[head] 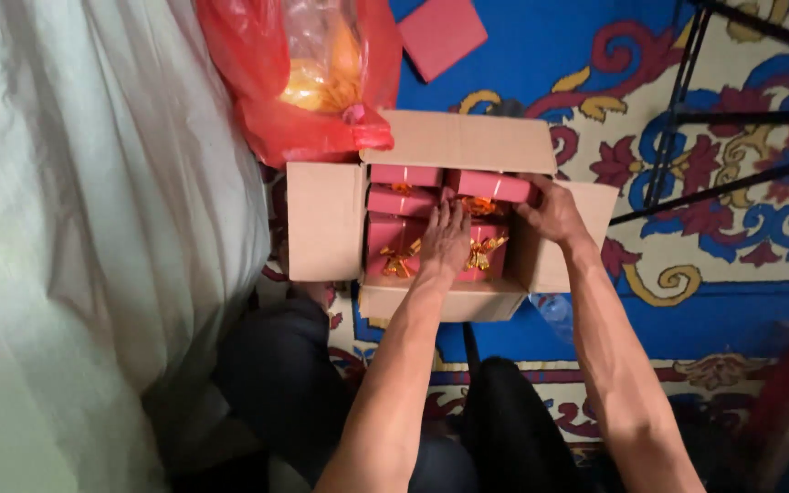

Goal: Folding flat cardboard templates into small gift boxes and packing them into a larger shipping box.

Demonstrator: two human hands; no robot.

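I'm packing: left hand (447, 239) flat, fingers released, on near pink gift boxes (394, 239); right hand (552, 212) grasping the far-right box (493, 185) in the carton (326, 219), which needs seating down next.

Pink gift boxes (401, 203) with gold bows lie packed flat inside an open cardboard carton (326, 219).
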